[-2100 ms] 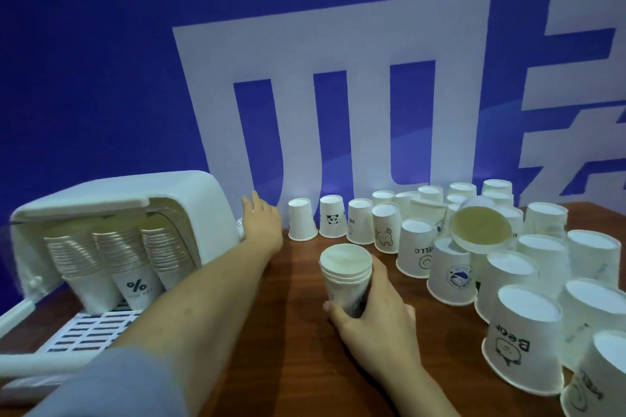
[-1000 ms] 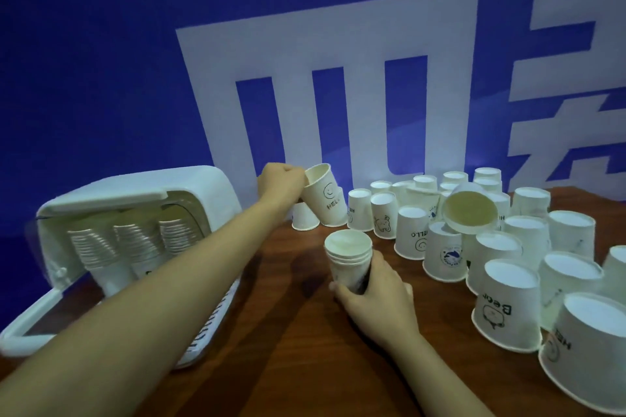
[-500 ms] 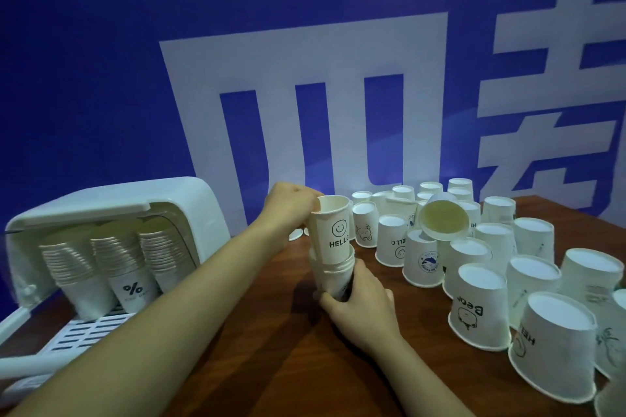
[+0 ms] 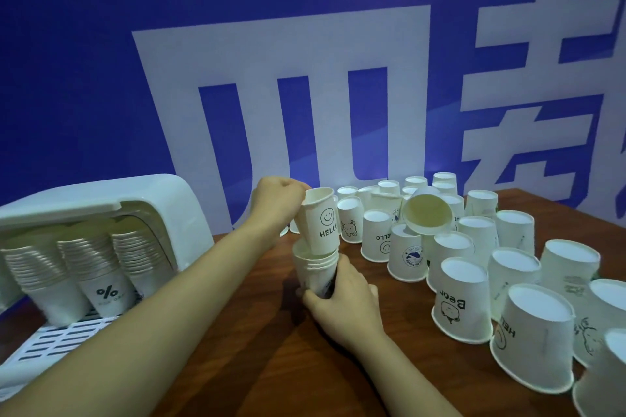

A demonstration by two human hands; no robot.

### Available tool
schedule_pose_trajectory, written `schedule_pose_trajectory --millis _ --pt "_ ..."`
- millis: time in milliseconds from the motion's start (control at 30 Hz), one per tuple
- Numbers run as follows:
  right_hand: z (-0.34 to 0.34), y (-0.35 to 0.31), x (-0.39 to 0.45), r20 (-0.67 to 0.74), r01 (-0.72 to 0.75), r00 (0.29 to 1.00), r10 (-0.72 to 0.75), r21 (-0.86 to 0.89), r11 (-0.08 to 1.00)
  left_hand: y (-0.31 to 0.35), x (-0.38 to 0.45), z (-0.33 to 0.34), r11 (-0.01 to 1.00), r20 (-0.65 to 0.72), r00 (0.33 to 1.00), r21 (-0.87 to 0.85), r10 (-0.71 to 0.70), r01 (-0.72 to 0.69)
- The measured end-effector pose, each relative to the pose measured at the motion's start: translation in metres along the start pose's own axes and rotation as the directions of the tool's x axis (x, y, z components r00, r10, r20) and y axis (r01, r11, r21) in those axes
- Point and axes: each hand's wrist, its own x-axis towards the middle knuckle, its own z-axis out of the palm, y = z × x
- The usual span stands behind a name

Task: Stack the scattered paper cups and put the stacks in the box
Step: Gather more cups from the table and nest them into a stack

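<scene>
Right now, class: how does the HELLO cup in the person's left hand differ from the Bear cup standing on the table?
The HELLO cup is mouth-up and tilted; the Bear cup stands mouth-down. The left hand holds the HELLO cup at its rim, its base entering the stack; the Bear cup rests untouched on the table. The HELLO cup shows a smiley; the Bear cup, a cartoon face. Both are white paper cups.

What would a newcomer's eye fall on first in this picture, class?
At centre, the left hand lowers a HELLO cup into the stack gripped by the right hand. To the right, many upturned cups crowd the table. At left, an open white box already holds stacks.
</scene>
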Motion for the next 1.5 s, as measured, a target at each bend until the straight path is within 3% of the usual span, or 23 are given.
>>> schedule_pose_trajectory --millis 267,667,733,833,967,1067,1200,1333,1433,1500 --pt "-0.001 -0.002 -0.001 0.019 -0.004 1.0 0.004 -0.004 1.0 0.0 -0.001 -0.009 0.977 0.034 0.995 0.186 0.095 -0.099" --pt "-0.013 -0.012 -0.012 0.012 0.03 0.999 -0.033 0.161 0.987 -0.009 0.005 -0.007 0.799 0.178 0.981 0.578 0.077 -0.167" --pt "-0.016 -0.013 -0.015 -0.002 0.081 0.997 -0.082 0.198 0.977 -0.014 0.002 -0.003 0.819 0.182 0.978 0.542 0.106 -0.19" --pt "-0.017 -0.014 -0.015 -0.054 0.147 0.989 -0.139 0.216 0.965 -0.022 0.004 0.002 0.911 0.076 0.989 0.385 0.127 -0.147" --pt "-0.013 -0.009 -0.012 -0.129 0.228 0.97 -0.207 0.171 0.958 -0.057 0.036 0.003 0.985 -0.146 0.989 0.164 -0.021 0.045" --pt "-0.01 -0.006 -0.009 -0.138 0.213 0.972 -0.192 0.159 0.964 -0.096 0.06 0.002 0.97 -0.196 0.973 0.183 -0.124 0.16" --pt "-0.003 -0.002 -0.005 -0.132 0.206 0.973 -0.188 0.141 0.968 -0.128 0.08 0.013 0.912 -0.244 0.964 0.363 -0.106 0.192" --pt "0.002 0.002 -0.002 -0.134 0.209 0.972 -0.191 0.135 0.969 -0.136 0.109 0.024 0.863 -0.254 0.966 0.497 0.048 0.088" --pt "0.005 0.004 0.001 -0.128 0.212 0.972 -0.196 0.122 0.97 -0.141 0.128 0.031 0.707 -0.073 0.978 0.702 0.196 -0.089" --pt "0.005 0.004 0.001 -0.117 0.214 0.973 -0.201 0.113 0.97 -0.147 0.138 0.035 0.551 0.099 0.979 0.814 0.179 -0.183"
